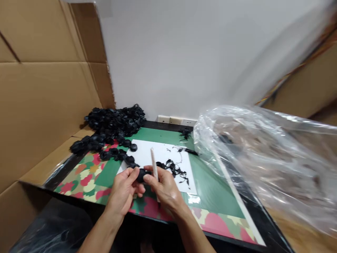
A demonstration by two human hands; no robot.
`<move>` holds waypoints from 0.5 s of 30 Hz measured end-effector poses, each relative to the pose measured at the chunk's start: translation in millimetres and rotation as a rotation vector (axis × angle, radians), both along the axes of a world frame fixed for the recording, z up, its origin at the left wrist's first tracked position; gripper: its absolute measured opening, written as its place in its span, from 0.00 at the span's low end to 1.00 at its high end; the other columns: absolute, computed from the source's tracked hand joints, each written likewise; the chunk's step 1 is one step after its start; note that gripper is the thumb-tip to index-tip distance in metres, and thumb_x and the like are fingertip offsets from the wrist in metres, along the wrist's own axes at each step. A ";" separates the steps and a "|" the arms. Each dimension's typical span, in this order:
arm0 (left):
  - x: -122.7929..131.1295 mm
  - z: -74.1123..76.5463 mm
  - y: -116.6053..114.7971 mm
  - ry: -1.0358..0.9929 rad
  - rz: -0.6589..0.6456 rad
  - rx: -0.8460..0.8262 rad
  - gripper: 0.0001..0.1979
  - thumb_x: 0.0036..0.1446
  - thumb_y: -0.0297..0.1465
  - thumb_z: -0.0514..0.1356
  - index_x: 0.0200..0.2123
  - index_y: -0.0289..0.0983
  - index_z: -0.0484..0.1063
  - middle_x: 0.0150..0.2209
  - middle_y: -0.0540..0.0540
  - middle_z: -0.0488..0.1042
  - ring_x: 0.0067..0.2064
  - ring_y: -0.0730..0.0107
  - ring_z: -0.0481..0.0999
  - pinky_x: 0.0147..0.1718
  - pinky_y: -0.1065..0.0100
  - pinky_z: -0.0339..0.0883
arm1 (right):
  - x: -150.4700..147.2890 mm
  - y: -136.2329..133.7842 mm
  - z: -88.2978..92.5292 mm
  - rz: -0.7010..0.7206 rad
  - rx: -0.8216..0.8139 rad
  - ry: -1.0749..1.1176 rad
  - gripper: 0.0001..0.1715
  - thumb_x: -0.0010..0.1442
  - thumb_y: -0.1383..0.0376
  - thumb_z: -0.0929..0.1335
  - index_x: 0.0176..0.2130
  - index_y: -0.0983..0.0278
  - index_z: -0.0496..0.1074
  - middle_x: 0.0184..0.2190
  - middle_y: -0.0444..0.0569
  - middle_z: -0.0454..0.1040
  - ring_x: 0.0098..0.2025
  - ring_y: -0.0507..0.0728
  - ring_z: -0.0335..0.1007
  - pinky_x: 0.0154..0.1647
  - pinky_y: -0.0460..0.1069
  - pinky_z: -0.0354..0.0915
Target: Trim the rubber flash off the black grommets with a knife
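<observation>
Both hands together near table (226, 211) front edge: left hand (123, 189) pinches small black part (142, 174), right hand (164, 188) grips a pale stick-like tool (154, 168) against it. Black parts pile (113, 123) at far-left corner, plastic bag (265, 161) right.

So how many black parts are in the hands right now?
1: one black part, pinched between the left hand and right hand above the mat. A pile of others lies back left. Fingers may hide another.

Left hand (123, 188) pinching small black part (142, 174), right hand (164, 188) gripping pale stick (154, 168), black parts pile (113, 123) behind
</observation>
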State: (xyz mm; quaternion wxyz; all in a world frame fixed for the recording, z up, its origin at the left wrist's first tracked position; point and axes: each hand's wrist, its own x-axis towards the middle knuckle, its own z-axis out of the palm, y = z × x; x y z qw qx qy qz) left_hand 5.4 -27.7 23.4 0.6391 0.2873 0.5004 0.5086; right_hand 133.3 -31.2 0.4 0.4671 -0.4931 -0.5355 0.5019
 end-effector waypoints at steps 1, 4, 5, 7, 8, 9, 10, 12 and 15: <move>1.8 1.5 -0.2 0.011 -0.020 0.018 0.26 0.30 0.44 0.73 0.24 0.34 0.66 0.15 0.54 0.69 0.13 0.77 0.66 0.11 0.77 0.58 | 0.7 0.6 1.2 0.007 0.016 0.025 0.22 0.53 0.56 0.68 0.43 0.67 0.75 0.23 0.43 0.68 0.23 0.51 0.59 0.23 0.45 0.58; 4.3 2.6 1.7 0.057 -0.048 0.079 0.24 0.31 0.44 0.73 0.25 0.34 0.68 0.17 0.53 0.70 0.16 0.76 0.69 0.13 0.77 0.60 | 6.0 2.2 7.1 -0.011 0.054 0.072 0.14 0.52 0.58 0.70 0.36 0.65 0.74 0.22 0.41 0.66 0.23 0.50 0.58 0.24 0.44 0.57; 3.9 1.5 3.2 0.097 -0.047 0.102 0.25 0.32 0.45 0.73 0.27 0.34 0.70 0.18 0.53 0.71 0.17 0.75 0.69 0.14 0.76 0.62 | 9.2 2.5 9.7 -0.032 0.063 0.072 0.12 0.52 0.58 0.70 0.33 0.65 0.73 0.21 0.40 0.65 0.23 0.49 0.58 0.24 0.44 0.57; 1.6 -2.3 7.5 0.212 -0.039 0.171 0.26 0.35 0.46 0.71 0.33 0.34 0.73 0.17 0.51 0.72 0.18 0.73 0.70 0.16 0.75 0.63 | 18.5 2.5 15.6 -0.099 0.073 0.071 0.11 0.51 0.59 0.70 0.30 0.64 0.71 0.20 0.39 0.64 0.22 0.49 0.57 0.24 0.44 0.57; 0.0 -4.5 10.0 0.281 -0.037 0.218 0.26 0.37 0.46 0.70 0.35 0.34 0.73 0.16 0.51 0.71 0.18 0.74 0.69 0.17 0.75 0.63 | 24.7 2.4 18.7 -0.144 0.077 0.082 0.11 0.50 0.58 0.70 0.30 0.64 0.70 0.19 0.39 0.63 0.22 0.49 0.57 0.23 0.44 0.57; -1.7 -6.6 12.7 0.349 -0.021 0.263 0.26 0.38 0.46 0.70 0.37 0.34 0.74 0.16 0.52 0.71 0.17 0.74 0.68 0.16 0.75 0.62 | 32.1 2.1 21.9 -0.192 0.079 0.099 0.13 0.50 0.57 0.70 0.30 0.64 0.69 0.19 0.38 0.62 0.21 0.49 0.57 0.22 0.44 0.57; -3.5 -8.5 15.2 0.413 -0.006 0.303 0.25 0.37 0.45 0.70 0.37 0.35 0.75 0.17 0.51 0.71 0.17 0.74 0.68 0.17 0.74 0.62 | 40.7 2.0 25.2 -0.244 0.085 0.118 0.14 0.49 0.56 0.70 0.31 0.63 0.69 0.18 0.37 0.61 0.20 0.49 0.56 0.21 0.44 0.57; -6.5 -11.0 19.5 0.515 0.026 0.375 0.22 0.35 0.43 0.71 0.33 0.36 0.76 0.26 0.48 0.76 0.18 0.75 0.68 0.17 0.73 0.64 | 61.7 2.1 32.3 -0.349 0.102 0.133 0.17 0.47 0.54 0.71 0.32 0.64 0.69 0.17 0.37 0.61 0.18 0.49 0.57 0.19 0.44 0.57; -9.3 -13.3 21.4 0.602 0.030 0.427 0.19 0.35 0.42 0.70 0.30 0.37 0.77 0.41 0.44 0.75 0.19 0.78 0.67 0.17 0.72 0.63 | 102.7 4.6 45.0 -0.539 0.180 0.069 0.20 0.46 0.53 0.71 0.34 0.65 0.70 0.18 0.38 0.64 0.18 0.49 0.58 0.19 0.45 0.57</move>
